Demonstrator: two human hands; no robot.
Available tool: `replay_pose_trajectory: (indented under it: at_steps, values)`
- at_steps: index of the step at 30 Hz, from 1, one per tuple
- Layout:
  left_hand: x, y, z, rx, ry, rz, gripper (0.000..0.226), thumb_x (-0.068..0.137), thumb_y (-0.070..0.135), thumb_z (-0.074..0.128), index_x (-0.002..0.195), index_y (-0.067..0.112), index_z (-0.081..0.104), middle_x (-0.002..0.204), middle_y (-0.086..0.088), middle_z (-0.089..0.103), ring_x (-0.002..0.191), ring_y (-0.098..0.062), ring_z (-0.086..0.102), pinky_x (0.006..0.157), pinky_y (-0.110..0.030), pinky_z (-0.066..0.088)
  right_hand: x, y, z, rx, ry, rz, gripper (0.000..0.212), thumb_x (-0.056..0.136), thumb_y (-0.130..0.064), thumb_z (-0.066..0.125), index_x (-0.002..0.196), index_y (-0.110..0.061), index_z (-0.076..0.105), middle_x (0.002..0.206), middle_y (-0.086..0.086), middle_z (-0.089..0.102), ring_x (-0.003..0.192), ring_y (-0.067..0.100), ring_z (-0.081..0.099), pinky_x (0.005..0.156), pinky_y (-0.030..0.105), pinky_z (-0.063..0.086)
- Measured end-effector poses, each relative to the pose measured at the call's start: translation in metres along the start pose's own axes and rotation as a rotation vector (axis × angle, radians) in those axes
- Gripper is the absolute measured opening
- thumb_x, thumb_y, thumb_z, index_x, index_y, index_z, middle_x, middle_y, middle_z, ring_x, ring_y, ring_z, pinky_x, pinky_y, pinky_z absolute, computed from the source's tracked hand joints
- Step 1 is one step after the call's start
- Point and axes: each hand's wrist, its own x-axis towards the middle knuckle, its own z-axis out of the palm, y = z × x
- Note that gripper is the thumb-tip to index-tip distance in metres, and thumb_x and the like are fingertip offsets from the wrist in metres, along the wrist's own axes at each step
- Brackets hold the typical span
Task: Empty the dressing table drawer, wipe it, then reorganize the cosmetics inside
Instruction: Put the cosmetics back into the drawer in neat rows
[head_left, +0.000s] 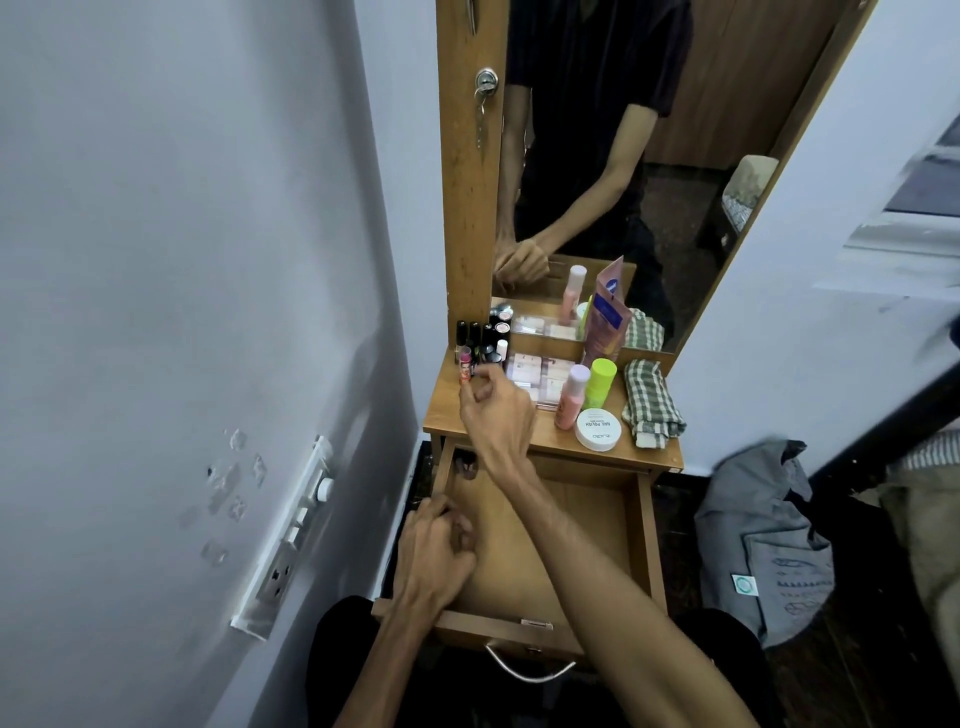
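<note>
right hand pinches one lip balm | left hand curled in one drawer, grip unclear

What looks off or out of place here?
Nothing spilled or damaged. Cosmetics stand upright on the tabletop; the checked cloth lies folded at its right. The drawer is open, with small items left in its back left corner, so not fully emptied.

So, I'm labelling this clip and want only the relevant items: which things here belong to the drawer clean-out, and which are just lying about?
Part of the job:
open wooden drawer
pink lip balm stick at the right hand
left hand reaching in the drawer
round white nail polish remover tub
green checked cloth

Lying about:
grey fabric bag
white wall socket strip
</note>
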Motion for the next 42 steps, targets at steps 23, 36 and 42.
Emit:
replay_pose_trajectory:
  at_steps: [23, 36, 42]
  values:
    - [-0.001, 0.0, 0.001, 0.017, 0.016, 0.024, 0.014, 0.077, 0.017, 0.063, 0.085, 0.025, 0.072, 0.099, 0.016, 0.056, 0.096, 0.0, 0.047, 0.091, -0.018, 0.039, 0.059, -0.001, 0.012, -0.215, -0.131, -0.103, 0.033, 0.088, -0.026, 0.073, 0.119, -0.02, 0.061, 0.092, 0.003, 0.073, 0.089, 0.025, 0.068, 0.075, 0.039, 0.057]
    - [0.0, -0.003, 0.003, 0.004, 0.019, 0.022, 0.016, 0.077, 0.016, 0.063, 0.087, 0.024, 0.072, 0.099, 0.016, 0.056, 0.096, -0.001, 0.048, 0.092, -0.019, 0.038, 0.053, 0.003, 0.012, -0.268, -0.134, -0.12, 0.026, 0.091, -0.03, 0.068, 0.111, -0.02, 0.057, 0.09, 0.003, 0.071, 0.087, 0.027, 0.066, 0.068, 0.033, 0.048]
    - [0.001, -0.004, 0.003, -0.009, 0.029, 0.028, 0.016, 0.076, 0.014, 0.064, 0.087, 0.023, 0.073, 0.099, 0.015, 0.058, 0.096, -0.003, 0.051, 0.093, -0.025, 0.043, 0.037, 0.004, 0.001, -0.107, -0.074, -0.12, 0.014, 0.084, -0.025, 0.074, 0.096, -0.023, 0.066, 0.075, -0.006, 0.066, 0.073, 0.013, 0.063, 0.069, 0.035, 0.056]
